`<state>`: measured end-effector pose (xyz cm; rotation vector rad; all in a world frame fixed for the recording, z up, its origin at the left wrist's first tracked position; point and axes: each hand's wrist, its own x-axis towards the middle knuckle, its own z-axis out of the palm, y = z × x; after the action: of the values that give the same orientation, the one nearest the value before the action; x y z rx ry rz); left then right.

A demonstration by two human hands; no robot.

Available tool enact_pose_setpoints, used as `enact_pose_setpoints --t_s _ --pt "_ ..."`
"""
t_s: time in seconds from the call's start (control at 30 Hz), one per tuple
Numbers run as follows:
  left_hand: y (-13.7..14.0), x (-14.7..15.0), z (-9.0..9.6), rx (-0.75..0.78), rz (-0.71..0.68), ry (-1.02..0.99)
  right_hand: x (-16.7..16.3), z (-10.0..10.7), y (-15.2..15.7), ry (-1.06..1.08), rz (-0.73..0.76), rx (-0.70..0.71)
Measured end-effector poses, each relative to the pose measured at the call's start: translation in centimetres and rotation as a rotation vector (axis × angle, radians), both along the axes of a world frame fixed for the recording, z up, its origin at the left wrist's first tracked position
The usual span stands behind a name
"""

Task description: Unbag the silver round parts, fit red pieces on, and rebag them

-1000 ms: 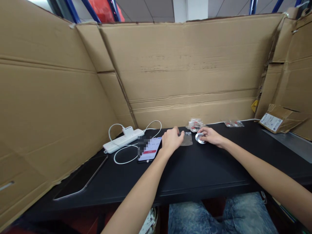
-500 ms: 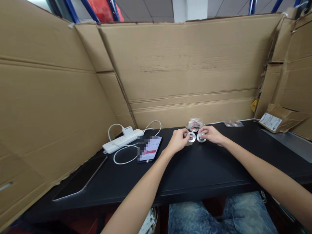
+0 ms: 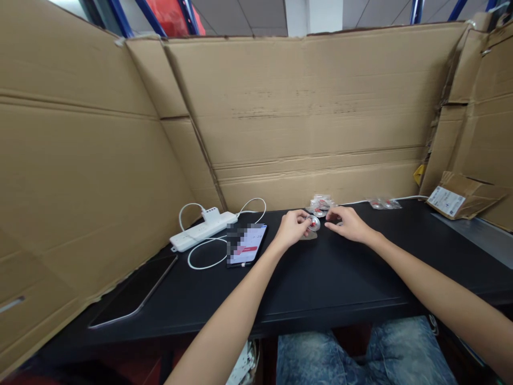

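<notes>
My left hand (image 3: pixel 294 227) pinches a round, silvery disc (image 3: pixel 315 224) with a red centre, tilted between thumb and fingers. Just below that disc, a small brownish, see-through flat piece (image 3: pixel 309 235) shows on the black table. To the right, my right hand (image 3: pixel 349 223) has its fingers curled in towards the left one. A sliver of a second silver disc shows among its fingers; most of it is hidden. Right behind the hands lies a pile of clear plastic packets (image 3: pixel 321 202) with silver and red discs inside.
More packets (image 3: pixel 385 203) lie at the back right, near a torn cardboard box (image 3: pixel 460 195). On the left are a phone (image 3: pixel 247 246), a white power strip (image 3: pixel 203 231) with cables, and a dark tablet (image 3: pixel 136 289). Cardboard walls (image 3: pixel 304 107) enclose the table (image 3: pixel 320 283).
The left disc has tilted up in my left hand. My right fingers have closed further over the other disc, which was plainly visible before and is now mostly covered.
</notes>
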<state>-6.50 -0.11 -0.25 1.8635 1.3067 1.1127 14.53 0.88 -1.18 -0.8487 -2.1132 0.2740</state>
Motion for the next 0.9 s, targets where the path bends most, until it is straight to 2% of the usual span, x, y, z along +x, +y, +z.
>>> enact_pose_setpoints --t_s 0.07,0.17,0.33,0.57,0.67,0.77,0.9 --pt "-0.1 0.2 0.0 -0.027 -0.071 -0.032 -0.6 0.3 -0.6 0.033 0.054 0.032" --pt "-0.1 0.4 -0.3 -0.075 -0.176 -0.05 -1.3 0.4 -1.3 -0.036 0.127 0.082" --pt "-0.1 0.5 -0.6 -0.07 -0.229 0.004 -1.7 -0.2 -1.3 -0.096 0.116 0.071" --pt "-0.5 0.4 0.2 0.049 -0.08 0.114 -2.0 -0.2 -1.3 -0.066 0.033 0.079" --pt "-0.5 0.6 0.4 0.071 -0.07 0.13 -2.0 0.0 -1.2 -0.067 -0.025 0.113" --pt "-0.4 0.5 0.3 0.126 -0.006 0.187 -1.7 0.1 -0.7 -0.037 -0.1 0.126" --pt "-0.3 0.2 0.0 0.207 0.097 0.333 -0.3 0.4 0.2 0.031 -0.231 0.074"
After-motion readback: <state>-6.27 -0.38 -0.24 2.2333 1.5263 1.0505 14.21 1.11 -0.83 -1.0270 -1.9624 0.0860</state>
